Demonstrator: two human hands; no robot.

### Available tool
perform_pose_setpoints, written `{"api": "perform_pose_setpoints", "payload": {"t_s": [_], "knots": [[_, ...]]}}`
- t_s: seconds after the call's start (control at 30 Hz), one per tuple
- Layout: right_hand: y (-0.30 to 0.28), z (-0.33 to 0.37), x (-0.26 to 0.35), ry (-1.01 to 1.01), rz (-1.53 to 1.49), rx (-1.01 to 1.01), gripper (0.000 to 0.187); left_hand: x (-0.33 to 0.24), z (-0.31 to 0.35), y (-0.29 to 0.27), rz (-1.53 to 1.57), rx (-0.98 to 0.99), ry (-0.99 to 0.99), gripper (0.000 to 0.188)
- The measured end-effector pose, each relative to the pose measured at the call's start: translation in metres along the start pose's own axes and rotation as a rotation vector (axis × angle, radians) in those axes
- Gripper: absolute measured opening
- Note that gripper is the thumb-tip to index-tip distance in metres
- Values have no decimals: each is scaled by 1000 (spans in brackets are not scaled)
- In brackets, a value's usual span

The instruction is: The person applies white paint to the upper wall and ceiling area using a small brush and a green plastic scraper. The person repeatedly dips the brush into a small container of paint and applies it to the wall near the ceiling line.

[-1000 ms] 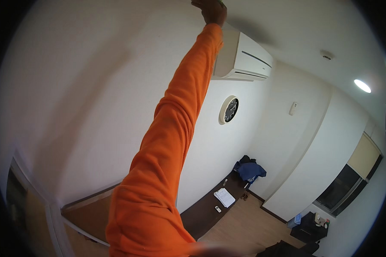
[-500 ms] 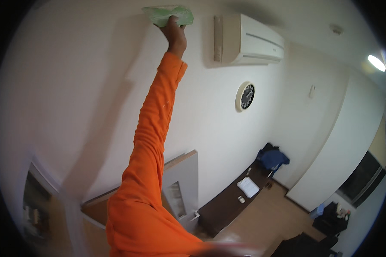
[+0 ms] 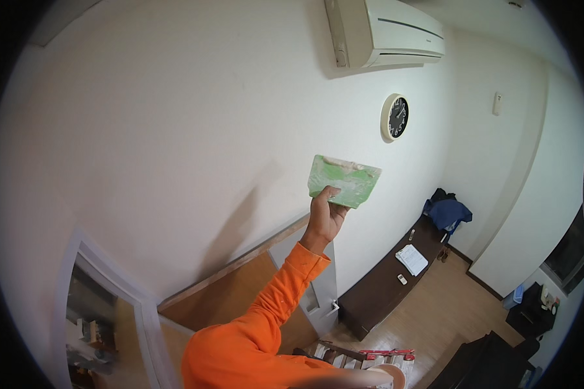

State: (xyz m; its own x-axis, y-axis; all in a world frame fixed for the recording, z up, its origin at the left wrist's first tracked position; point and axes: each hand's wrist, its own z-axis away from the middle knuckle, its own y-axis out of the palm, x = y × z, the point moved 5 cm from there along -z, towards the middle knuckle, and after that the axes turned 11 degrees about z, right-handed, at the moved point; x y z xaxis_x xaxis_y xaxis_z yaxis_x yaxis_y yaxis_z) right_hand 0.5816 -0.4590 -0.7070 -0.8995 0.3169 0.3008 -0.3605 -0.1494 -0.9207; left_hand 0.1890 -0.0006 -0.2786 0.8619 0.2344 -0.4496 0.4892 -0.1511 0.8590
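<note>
My left hand [image 3: 328, 217], at the end of an orange sleeve [image 3: 272, 298], holds a flat green putty spreader [image 3: 347, 181]. The thumb presses on the near face, and the fingers go behind it. White paste smears the spreader, with a thicker ridge along its upper edge. It is held up in front of the white wall [image 3: 194, 117], below and left of the wall clock [image 3: 396, 118]. In this view it appears apart from the wall, whose surface bears the arm's shadow. My right hand is out of the picture.
An air conditioner [image 3: 396, 35] hangs high on the wall. Below are a door [image 3: 321, 305], a long dark table [image 3: 376, 292] with papers [image 3: 411, 259], and dark furniture [image 3: 480, 366]. Red parts [image 3: 386, 354] and slats, perhaps a ladder, stand beneath me. A framed opening [image 3: 146, 324] is at left.
My left hand has come down from high on the wall beside the air conditioner, moving rightward with the spreader. The view has shifted, revealing the red parts and slats below.
</note>
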Motion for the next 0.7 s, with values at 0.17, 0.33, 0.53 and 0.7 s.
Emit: {"api": "perform_pose_setpoints", "payload": {"t_s": [0.17, 0.33, 0.53, 0.7], "knots": [[4, 3, -3, 6, 0, 15, 63, -67, -79, 50, -12, 217, 305, 49], [15, 13, -16, 4, 17, 44, 65, -197, -174, 184, -52, 188, 709, 33], [35, 27, -26, -37, 134, -93, 64, -264, -233, 313, 13, 392, 897, 74], [-1, 36, 10, 99, -135, -31, 61, -253, -240, 385, -34, 437, 925, 96]]}}
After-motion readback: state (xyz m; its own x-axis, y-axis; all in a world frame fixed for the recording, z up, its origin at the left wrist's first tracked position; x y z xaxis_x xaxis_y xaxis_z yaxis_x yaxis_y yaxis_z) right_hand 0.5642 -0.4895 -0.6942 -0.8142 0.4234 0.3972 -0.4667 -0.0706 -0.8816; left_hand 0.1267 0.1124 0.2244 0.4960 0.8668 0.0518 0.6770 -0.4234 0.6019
